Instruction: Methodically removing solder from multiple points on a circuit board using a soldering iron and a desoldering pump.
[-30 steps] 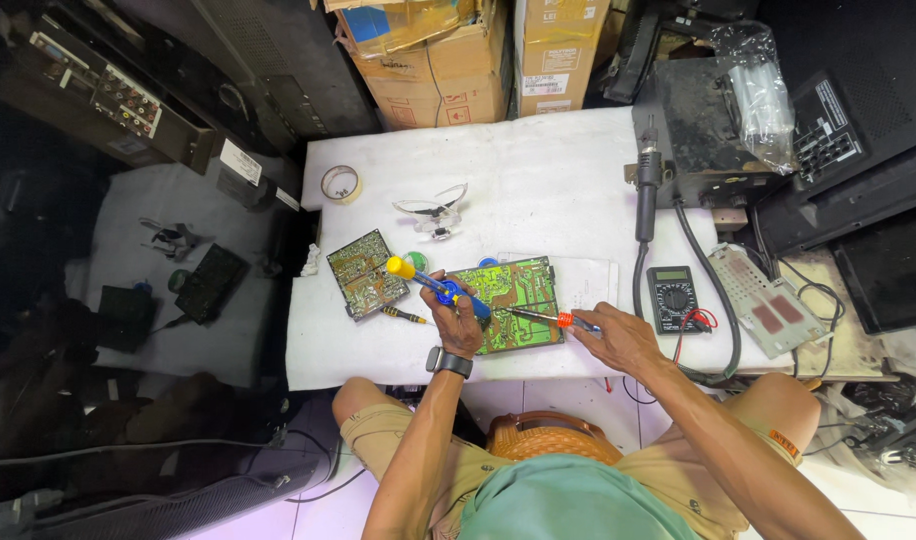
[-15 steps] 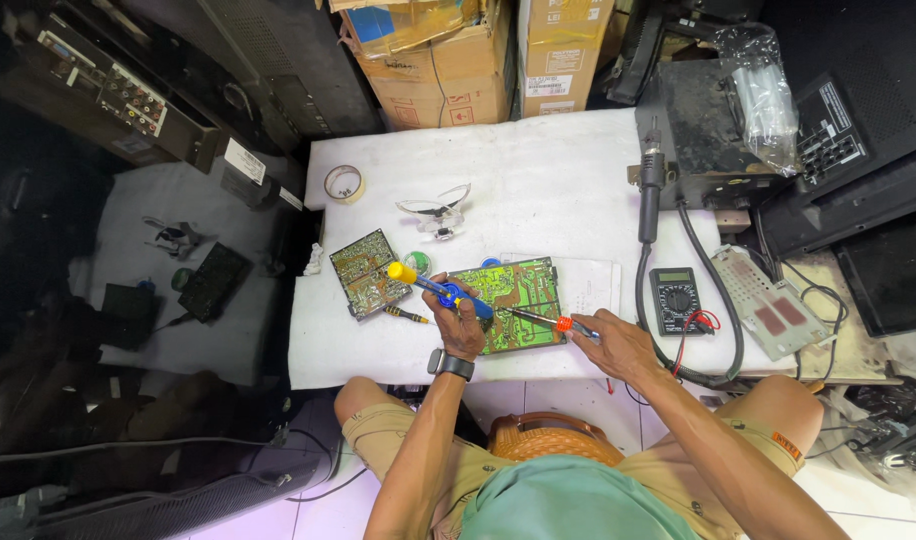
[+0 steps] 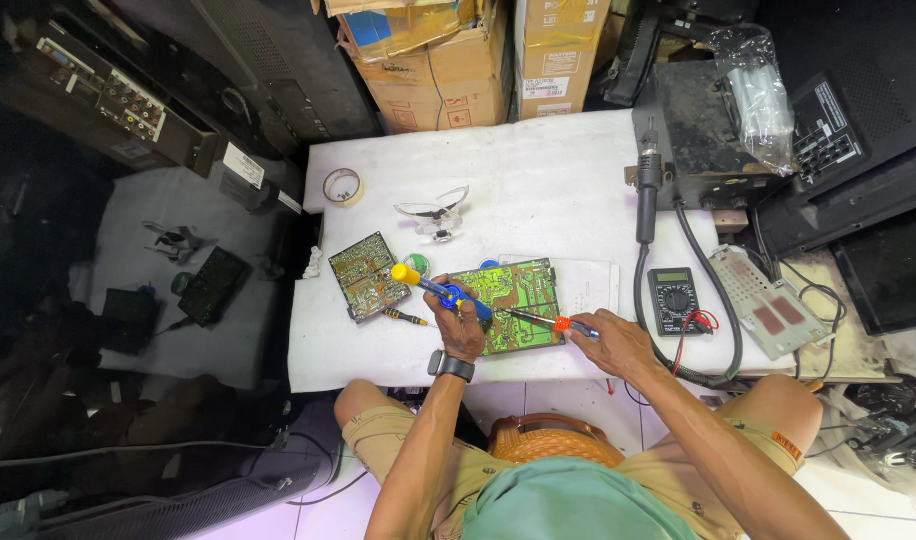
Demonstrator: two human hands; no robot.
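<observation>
A green circuit board (image 3: 513, 290) lies on the white table (image 3: 538, 190) near its front edge. My left hand (image 3: 460, 325) rests on the board's left part and grips a blue tool with a yellow end (image 3: 433, 287), a desoldering pump by its shape. My right hand (image 3: 603, 340) holds a soldering iron with an orange collar (image 3: 543, 320), its tip touching the board. A second, smaller circuit board (image 3: 365, 276) lies to the left, with a small screwdriver (image 3: 406, 317) beside it.
A black multimeter (image 3: 672, 298) with red and black leads sits right of the board. A tape roll (image 3: 342, 186) and clear safety glasses (image 3: 433, 211) lie further back. A hot-air handpiece (image 3: 647, 190), cardboard boxes (image 3: 448, 60) and old electronics surround the table.
Both hands stay on the green board; the blue tool and the iron have shifted only slightly. The view has moved a little.
</observation>
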